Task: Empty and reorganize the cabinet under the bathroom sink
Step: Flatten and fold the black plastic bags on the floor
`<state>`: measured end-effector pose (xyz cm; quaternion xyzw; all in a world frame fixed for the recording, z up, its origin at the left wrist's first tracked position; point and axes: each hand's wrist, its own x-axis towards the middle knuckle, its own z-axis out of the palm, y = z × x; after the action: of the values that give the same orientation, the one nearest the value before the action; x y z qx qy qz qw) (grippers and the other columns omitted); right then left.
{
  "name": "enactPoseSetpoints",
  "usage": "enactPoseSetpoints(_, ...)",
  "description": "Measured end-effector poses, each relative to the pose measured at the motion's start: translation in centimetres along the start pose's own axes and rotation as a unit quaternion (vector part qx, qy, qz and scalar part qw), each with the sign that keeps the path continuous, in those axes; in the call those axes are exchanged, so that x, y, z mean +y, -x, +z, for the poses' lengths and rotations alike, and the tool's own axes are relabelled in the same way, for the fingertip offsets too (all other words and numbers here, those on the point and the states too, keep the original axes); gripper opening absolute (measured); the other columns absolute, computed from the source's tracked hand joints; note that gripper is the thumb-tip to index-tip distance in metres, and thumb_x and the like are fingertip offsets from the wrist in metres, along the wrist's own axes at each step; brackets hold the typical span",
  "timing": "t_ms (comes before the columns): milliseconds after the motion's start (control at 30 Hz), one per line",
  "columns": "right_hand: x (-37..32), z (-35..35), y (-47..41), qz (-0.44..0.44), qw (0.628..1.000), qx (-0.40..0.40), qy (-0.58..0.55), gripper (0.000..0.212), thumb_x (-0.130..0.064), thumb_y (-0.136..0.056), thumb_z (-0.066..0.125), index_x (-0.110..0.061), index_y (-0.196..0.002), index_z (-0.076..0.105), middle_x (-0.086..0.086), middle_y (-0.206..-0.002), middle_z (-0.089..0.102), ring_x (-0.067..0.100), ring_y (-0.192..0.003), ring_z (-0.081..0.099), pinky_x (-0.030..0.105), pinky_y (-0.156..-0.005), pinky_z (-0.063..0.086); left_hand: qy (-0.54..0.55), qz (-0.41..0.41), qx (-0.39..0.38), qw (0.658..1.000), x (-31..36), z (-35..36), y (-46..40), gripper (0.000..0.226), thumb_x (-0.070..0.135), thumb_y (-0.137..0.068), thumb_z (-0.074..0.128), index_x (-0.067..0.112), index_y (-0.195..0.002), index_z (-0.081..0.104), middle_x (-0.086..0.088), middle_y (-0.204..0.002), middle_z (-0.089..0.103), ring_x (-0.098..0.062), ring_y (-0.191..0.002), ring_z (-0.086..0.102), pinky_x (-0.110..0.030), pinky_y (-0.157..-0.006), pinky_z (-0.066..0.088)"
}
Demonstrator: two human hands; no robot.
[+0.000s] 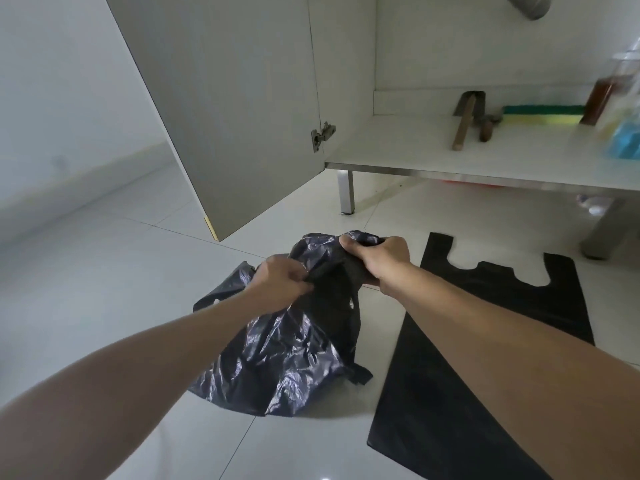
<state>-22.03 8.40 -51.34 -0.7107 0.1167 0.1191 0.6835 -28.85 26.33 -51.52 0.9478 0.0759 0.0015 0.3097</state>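
Nearest the camera, two bare forearms reach out over the pale tiled floor [104, 271]. Under them lies a crumpled black bag [277, 358], glossy thin plastic, its lower part bunched on the tiles and its upper part lifted between the hands. The left hand [280, 284] has its fingers curled and pinching a fold of the film at the left side of the gathered top; the right hand [377, 259] has its fingers wrapped over the bag's upper edge, thumb towards the cabinet. Just to the right, a second flat black bag [485, 341] lies spread on the floor, its handle loops pointing at the cabinet.

The bag looks very light, limp and slippery: it will sag and slide when lifted, and it probably tears if pulled hard on a single layer. The surest hold seems to be at the handles or the rim, with several layers gathered together.

Farther off stands the cabinet, its door [242, 116] swung open to the left on a metal hinge [322, 135]. On the cabinet shelf [398, 140] remain a wooden-handled tool [464, 119], a green and yellow sponge [543, 114], a brown bottle [602, 98] and blurred items at the right edge. A grey pipe [526, 5] shows at the top.
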Motion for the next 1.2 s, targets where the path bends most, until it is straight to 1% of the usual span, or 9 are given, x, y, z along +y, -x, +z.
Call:
enactPoseSetpoints(133, 1.4, -0.3, -0.8, -0.01, 1.0, 0.01, 0.0, 0.049, -0.037, -0.073, 0.085, -0.007, -0.108, 0.067, 0.012, -0.101, 0.069, 0.032, -0.089, 0.068, 0.047, -0.073, 0.062, 0.216, -0.136, 0.112, 0.96, -0.8, -3.9, -1.8, 0.007, 0.002, -0.087, 0.062, 0.007, -0.082, 0.061, -0.012, -0.065, 0.062, -0.022, -0.049, 0.063, -0.042, -0.056, 0.059)
enactPoseSetpoints(333, 4.1, 0.7, 0.2, -0.035, 0.953, -0.059, 0.294, 0.014, -0.024, -0.093, 0.066, -0.011, -0.099, 0.069, 0.008, -0.094, 0.069, 0.026, -0.081, 0.069, 0.04, -0.074, 0.062, 0.287, -0.14, 0.294, 0.901, 0.4, -11.5, -5.5, 0.017, -0.001, -0.088, 0.046, 0.001, -0.103, 0.054, -0.015, -0.08, 0.059, -0.028, -0.059, 0.061, -0.037, -0.043, 0.055)
enactPoseSetpoints(533, 4.6, 2.7, 1.2, 0.008, 0.749, -0.325, 0.577, 0.061, -0.044, -0.089, 0.065, -0.017, -0.141, 0.049, 0.008, -0.139, 0.054, 0.03, -0.119, 0.058, 0.041, -0.098, 0.052, 0.262, -0.015, 0.394, 0.881, 6.9, -15.7, -7.0, 0.011, 0.015, -0.087, 0.059, 0.025, -0.088, 0.056, -0.005, -0.088, 0.064, -0.032, -0.087, 0.068, -0.048, -0.077, 0.058)
enactPoseSetpoints(633, 0.8, 1.0, 0.1, -0.111, 0.839, -0.18, 0.501, 0.046, -0.017, -0.096, 0.057, -0.009, -0.141, 0.048, 0.01, -0.143, 0.05, 0.027, -0.129, 0.05, 0.031, -0.104, 0.044, 0.226, 0.038, 0.334, 0.914, 9.4, -14.4, -7.2, 0.016, 0.011, -0.086, 0.064, 0.026, -0.082, 0.063, -0.008, -0.088, 0.071, -0.031, -0.08, 0.069, -0.047, -0.075, 0.059)
enactPoseSetpoints(767, -6.5, -2.7, -1.4, -0.216, 0.96, -0.061, 0.167, 0.064, -0.015, -0.085, 0.072, -0.015, -0.142, 0.042, 0.008, -0.136, 0.052, 0.028, -0.119, 0.055, 0.037, -0.09, 0.052, 0.187, 0.08, 0.198, 0.959, 11.4, -11.3, -7.2, 0.028, 0.006, -0.086, 0.066, 0.028, -0.07, 0.063, -0.006, -0.071, 0.065, -0.024, -0.064, 0.059, -0.041, -0.067, 0.055)
enactPoseSetpoints(867, -10.8, -4.9, -1.5, -0.3, 0.94, -0.089, 0.137, 0.07, -0.01, -0.076, 0.081, -0.018, -0.137, 0.047, -0.002, -0.114, 0.061, 0.019, -0.095, 0.063, 0.035, -0.07, 0.055, 0.155, 0.125, 0.137, 0.97, 13.4, -9.9, -7.1, 0.019, 0.001, -0.087, 0.065, 0.018, -0.078, 0.065, -0.003, -0.071, 0.061, -0.017, -0.064, 0.055, -0.027, -0.064, 0.05)
enactPoseSetpoints(967, -13.8, -6.3, -1.0, -0.312, 0.934, -0.064, 0.161, 0.024, 0.01, -0.075, 0.069, -0.003, -0.094, 0.072, 0.018, -0.084, 0.069, 0.026, -0.07, 0.066, 0.042, -0.063, 0.062, 0.14, 0.151, 0.095, 0.974, 15.2, -9.4, -6.8, 0.018, -0.003, -0.078, 0.072, 0.013, -0.08, 0.065, -0.006, -0.08, 0.065, -0.016, -0.069, 0.059, -0.024, -0.067, 0.053)
enactPoseSetpoints(1067, -15.3, -8.5, -1.7, -0.308, 0.938, 0.021, 0.158, 0.033, 0.013, -0.071, 0.058, -0.014, -0.074, 0.077, 0.019, -0.081, 0.073, 0.035, -0.075, 0.072, 0.047, -0.07, 0.062, -0.076, 0.14, 0.072, 0.985, 16.3, -9.2, -6.6, 0.021, 0.005, -0.072, 0.075, 0.014, -0.088, 0.065, -0.012, -0.103, 0.066, -0.028, -0.088, 0.061, -0.023, -0.06, 0.042)
enactPoseSetpoints(1200, -16.9, -13.4, -2.9, -0.345, 0.902, 0.135, 0.221, 0.011, -0.009, -0.069, 0.058, -0.012, -0.07, 0.068, 0.013, -0.073, 0.066, 0.026, -0.073, 0.063, 0.038, -0.07, 0.056, -0.216, 0.091, 0.068, 0.97, 16.4, -8.1, -7.2, 0.018, 0.015, -0.072, 0.07, 0.01, -0.089, 0.064, -0.006, -0.084, 0.053, -0.025, -0.082, 0.053, -0.024, -0.062, 0.042)
